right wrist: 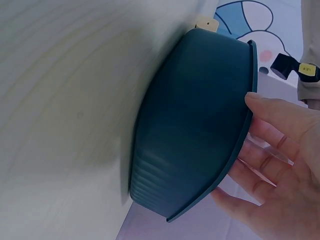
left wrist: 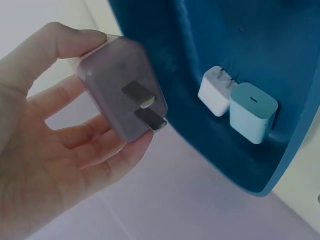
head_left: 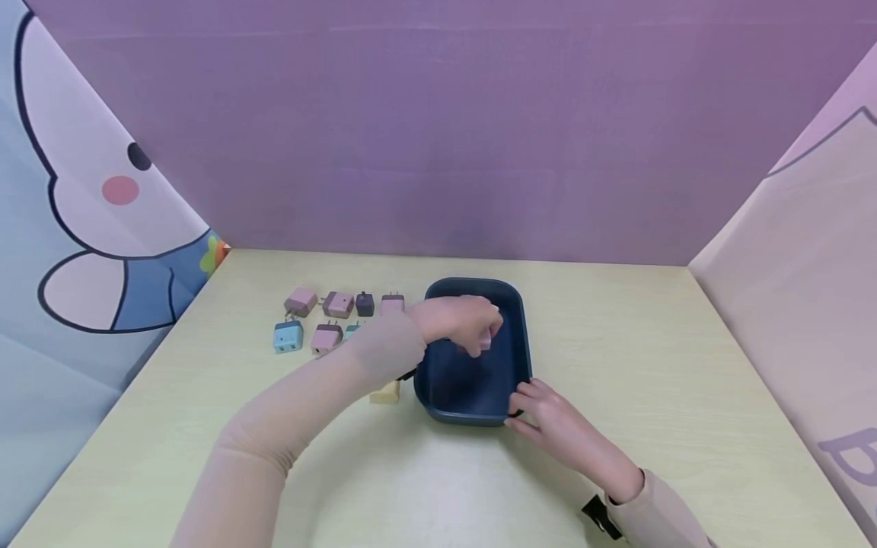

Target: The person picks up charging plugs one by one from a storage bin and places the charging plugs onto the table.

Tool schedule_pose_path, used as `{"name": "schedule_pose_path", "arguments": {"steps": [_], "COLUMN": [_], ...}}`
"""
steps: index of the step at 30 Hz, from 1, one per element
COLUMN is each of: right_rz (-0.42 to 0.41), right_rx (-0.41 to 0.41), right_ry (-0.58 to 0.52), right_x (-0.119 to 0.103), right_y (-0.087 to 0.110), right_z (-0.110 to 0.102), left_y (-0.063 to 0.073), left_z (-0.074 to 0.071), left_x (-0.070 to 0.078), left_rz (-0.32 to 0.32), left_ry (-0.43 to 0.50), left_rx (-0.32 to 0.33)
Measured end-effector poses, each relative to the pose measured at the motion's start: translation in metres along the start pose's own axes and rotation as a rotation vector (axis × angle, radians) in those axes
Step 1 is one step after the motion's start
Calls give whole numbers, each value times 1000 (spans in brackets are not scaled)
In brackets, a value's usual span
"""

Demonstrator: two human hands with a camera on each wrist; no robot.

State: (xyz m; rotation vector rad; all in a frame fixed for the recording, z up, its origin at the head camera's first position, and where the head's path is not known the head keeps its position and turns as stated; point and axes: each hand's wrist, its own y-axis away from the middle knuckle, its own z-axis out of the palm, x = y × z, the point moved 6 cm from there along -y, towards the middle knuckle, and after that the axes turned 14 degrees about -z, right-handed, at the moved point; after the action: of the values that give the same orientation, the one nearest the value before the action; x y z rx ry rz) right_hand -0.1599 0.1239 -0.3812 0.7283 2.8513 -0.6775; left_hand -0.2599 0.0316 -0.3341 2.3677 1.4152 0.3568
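Note:
Over the dark blue plastic bin [head_left: 473, 388], my left hand [head_left: 457, 321] pinches a pinkish-purple plug charger [left wrist: 112, 82] between thumb and fingers, its two flat metal prongs pointing away from the palm. Inside the bin lie a white charger [left wrist: 216, 92] and a light blue charger [left wrist: 252, 112], side by side in the left wrist view. My right hand [head_left: 551, 422] holds the bin's near right corner by the rim, the thumb on the outer wall and the fingers over the edge in the right wrist view.
Left of the bin, several chargers stand in rows, among them a blue one [head_left: 288, 336], a dark one [head_left: 365, 304] and a pink one [head_left: 326, 337]. A yellow charger [head_left: 385, 393] sits nearer the front. My left sleeve hides part of the group. A purple backdrop [head_left: 438, 152] rises behind the table.

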Motion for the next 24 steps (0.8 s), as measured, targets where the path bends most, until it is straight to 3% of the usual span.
{"name": "schedule_pose_path", "arguments": {"steps": [7, 24], "right_rz": [-2, -23], "right_rx": [0, 27], "right_ry": [-3, 11], "right_x": [1, 1], "right_y": [0, 0], "right_z": [1, 2], "left_y": [15, 47], "left_z": [-4, 2], "left_x": [-3, -32], "left_rz": [37, -8], "left_ry": [-31, 31], "left_rx": [53, 101]}}
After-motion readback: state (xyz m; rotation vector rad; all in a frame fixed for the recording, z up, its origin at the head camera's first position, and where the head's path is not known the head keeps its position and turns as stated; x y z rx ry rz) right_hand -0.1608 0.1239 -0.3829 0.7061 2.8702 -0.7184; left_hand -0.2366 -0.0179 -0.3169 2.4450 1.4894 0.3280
